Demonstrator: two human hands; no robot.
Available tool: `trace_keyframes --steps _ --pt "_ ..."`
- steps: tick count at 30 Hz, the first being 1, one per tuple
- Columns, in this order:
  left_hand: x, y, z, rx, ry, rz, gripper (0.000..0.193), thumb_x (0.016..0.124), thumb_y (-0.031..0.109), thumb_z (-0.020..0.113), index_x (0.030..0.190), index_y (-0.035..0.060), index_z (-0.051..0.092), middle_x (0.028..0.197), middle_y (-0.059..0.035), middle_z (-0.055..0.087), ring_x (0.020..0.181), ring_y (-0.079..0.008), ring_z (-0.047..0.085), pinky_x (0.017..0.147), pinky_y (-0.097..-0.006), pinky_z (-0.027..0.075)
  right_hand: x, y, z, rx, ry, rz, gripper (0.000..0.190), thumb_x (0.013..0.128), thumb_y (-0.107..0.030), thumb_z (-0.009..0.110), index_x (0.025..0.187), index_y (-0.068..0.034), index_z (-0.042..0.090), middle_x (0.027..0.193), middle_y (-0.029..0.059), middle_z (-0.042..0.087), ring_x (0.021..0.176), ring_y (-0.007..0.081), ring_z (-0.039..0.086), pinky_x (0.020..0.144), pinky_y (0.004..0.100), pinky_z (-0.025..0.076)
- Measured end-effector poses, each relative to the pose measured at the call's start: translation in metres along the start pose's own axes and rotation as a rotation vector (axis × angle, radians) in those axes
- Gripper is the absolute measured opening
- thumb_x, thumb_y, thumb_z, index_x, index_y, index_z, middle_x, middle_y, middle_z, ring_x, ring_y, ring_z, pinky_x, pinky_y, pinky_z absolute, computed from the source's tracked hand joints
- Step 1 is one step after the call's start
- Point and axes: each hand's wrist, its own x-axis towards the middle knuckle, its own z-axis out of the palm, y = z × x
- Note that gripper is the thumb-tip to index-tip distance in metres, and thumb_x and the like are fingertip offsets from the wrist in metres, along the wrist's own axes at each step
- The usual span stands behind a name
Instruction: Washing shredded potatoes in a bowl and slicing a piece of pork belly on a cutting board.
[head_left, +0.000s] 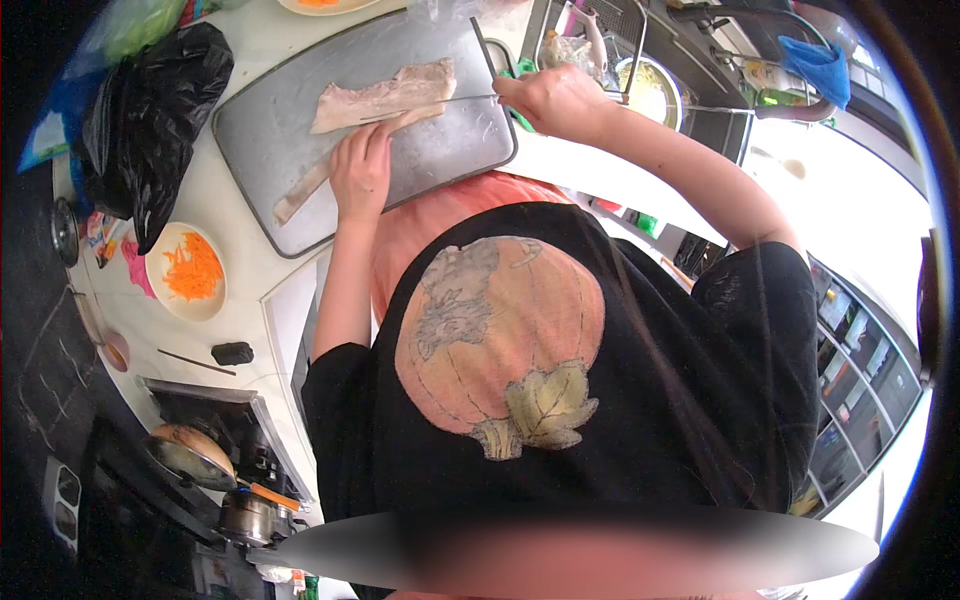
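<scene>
A pale slab of raw meat, perhaps pork fat or skin (384, 91), lies flat on a grey cutting board (442, 161). Along its near side runs a long narrow strip of the same meat (304, 193). My left hand (361, 166) holds this strip down, fingertips on top, with the strip passing under the fingers. My right hand (551, 101) grips a kitchen knife (472, 98) by its handle, which the fingers hide. The thin blade points left and lies between slab and strip, its tip close to my left fingertips.
A bowl of carrot shreds (193, 274) and a black plastic bag (154, 112) are left of the board. At the right is a sink with a rack (626, 45) and a bowl (667, 94). A wok (193, 454) and a metal pot (251, 517) stand by the stove.
</scene>
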Motion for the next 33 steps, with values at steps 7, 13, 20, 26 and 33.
trace_keyframes --steps 7,13,20,26,33 --pt "-0.012 -0.019 0.000 0.044 0.007 0.064 0.020 0.080 0.013 0.071 0.100 0.0117 0.068 0.103 0.0001 0.063 0.094 -0.0202 0.061 0.085 -0.0372 0.047 -0.004 0.002 0.008 -0.011 0.006 -0.015 0.020 0.087 -0.014 0.056 0.106 -0.012 0.058 0.065 0.0123 0.063 0.063 0.0315 0.066 0.053 0.0440 0.051" --pt "-0.019 -0.018 0.004 0.058 0.096 0.026 0.016 0.077 0.014 0.076 0.092 0.0136 0.072 0.096 0.0031 0.064 0.089 -0.0184 0.061 0.081 -0.0344 0.047 0.002 -0.005 0.008 -0.079 -0.012 -0.125 0.025 0.085 -0.010 0.054 0.110 -0.011 0.057 0.070 0.0120 0.064 0.064 0.0305 0.067 0.054 0.0423 0.053" --pt "-0.029 -0.006 0.011 0.096 0.188 -0.053 0.012 0.075 0.016 0.078 0.086 0.0136 0.073 0.100 0.0030 0.066 0.093 -0.0182 0.062 0.083 -0.0350 0.047 0.007 -0.005 0.029 -0.056 -0.120 -0.114 0.028 0.083 -0.008 0.052 0.111 -0.008 0.053 0.076 0.0134 0.064 0.067 0.0318 0.068 0.055 0.0421 0.054" --pt "-0.023 -0.004 0.009 0.085 0.100 -0.062 0.012 0.076 0.014 0.075 0.088 0.0123 0.072 0.107 0.0022 0.067 0.097 -0.0193 0.063 0.085 -0.0354 0.047 0.005 0.003 0.036 -0.095 -0.066 -0.154 0.026 0.085 -0.009 0.051 0.111 -0.008 0.051 0.079 0.0131 0.063 0.067 0.0301 0.068 0.055 0.0402 0.054" --pt "-0.029 -0.008 0.009 0.067 0.086 -0.147 0.017 0.073 0.009 0.071 0.090 0.0119 0.070 0.107 0.0033 0.067 0.098 -0.0193 0.063 0.084 -0.0360 0.047 0.002 -0.005 0.031 -0.153 -0.018 -0.161 0.024 0.085 -0.010 0.052 0.109 -0.007 0.050 0.082 0.0143 0.062 0.067 0.0292 0.068 0.052 0.0396 0.055"
